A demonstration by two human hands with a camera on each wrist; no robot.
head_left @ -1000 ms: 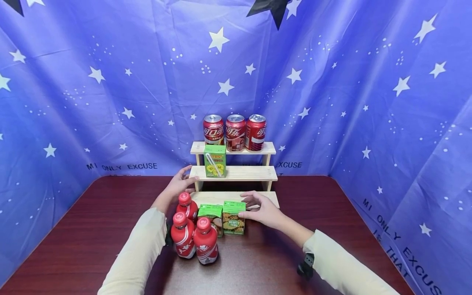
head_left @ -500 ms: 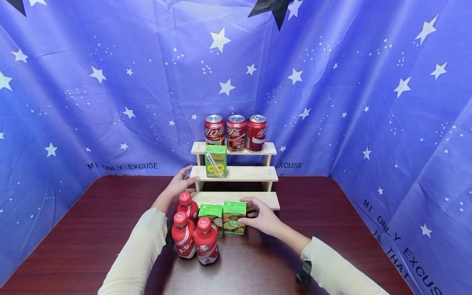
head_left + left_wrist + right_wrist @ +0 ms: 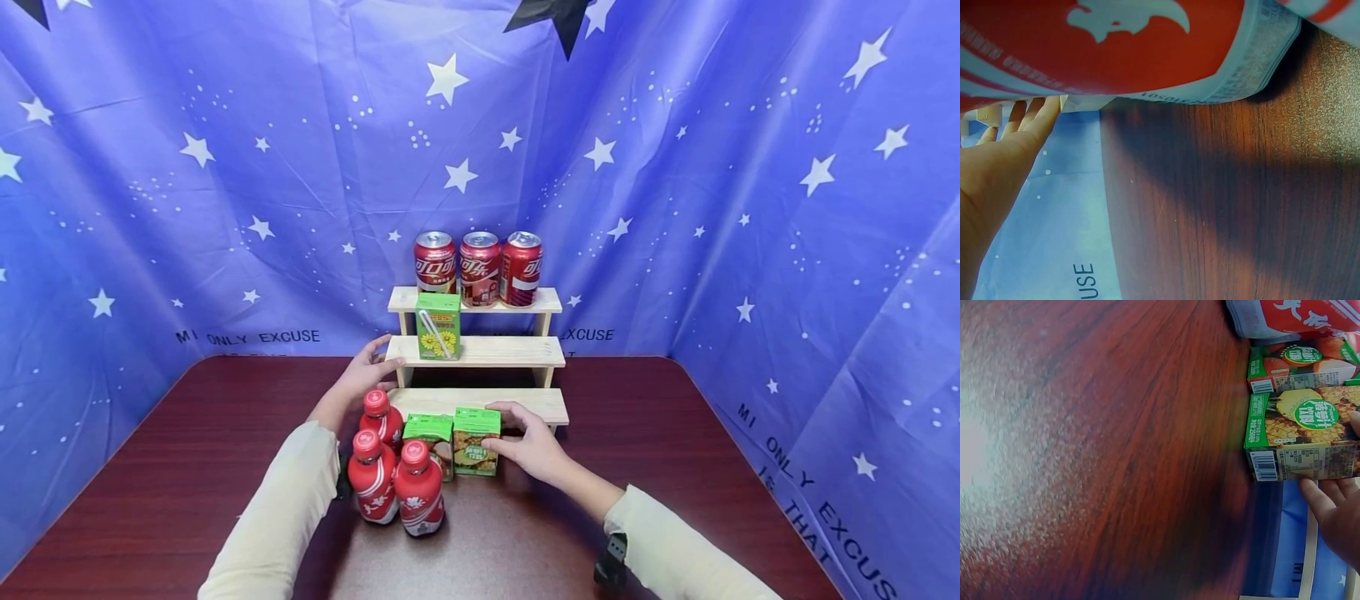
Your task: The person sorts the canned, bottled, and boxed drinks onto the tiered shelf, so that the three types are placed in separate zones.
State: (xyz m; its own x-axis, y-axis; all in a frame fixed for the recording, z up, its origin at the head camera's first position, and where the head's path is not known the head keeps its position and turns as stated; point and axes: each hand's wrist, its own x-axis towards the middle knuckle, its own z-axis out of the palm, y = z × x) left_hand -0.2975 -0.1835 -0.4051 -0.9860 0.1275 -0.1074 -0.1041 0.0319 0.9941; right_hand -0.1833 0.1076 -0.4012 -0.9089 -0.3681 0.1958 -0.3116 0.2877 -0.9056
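My left hand [image 3: 365, 375] grips the left end of the three-tier wooden stand [image 3: 510, 352] at its middle shelf, thumb on the front edge. In the left wrist view its fingers [image 3: 1035, 119] reach to the pale wood. My right hand [image 3: 532, 443] holds a green pineapple juice box [image 3: 476, 454] by its right side, thumb on the front, in front of the bottom shelf. In the right wrist view the box [image 3: 1304, 425] stands upright beside a second green juice box [image 3: 1304, 362]. Another green drink carton [image 3: 438, 329] with a straw stands at the left of the middle shelf.
Three red cola cans [image 3: 480, 271] line the top shelf. Three red bottles [image 3: 372, 479] stand on the dark wooden table [image 3: 187, 467], close by my left forearm and in front of the second juice box. A blue star-printed cloth [image 3: 300, 167] hangs behind and at the sides.
My right hand has come in slightly around the pineapple juice box's right side, and its forearm has shifted a little left. The left hand stays on the stand.
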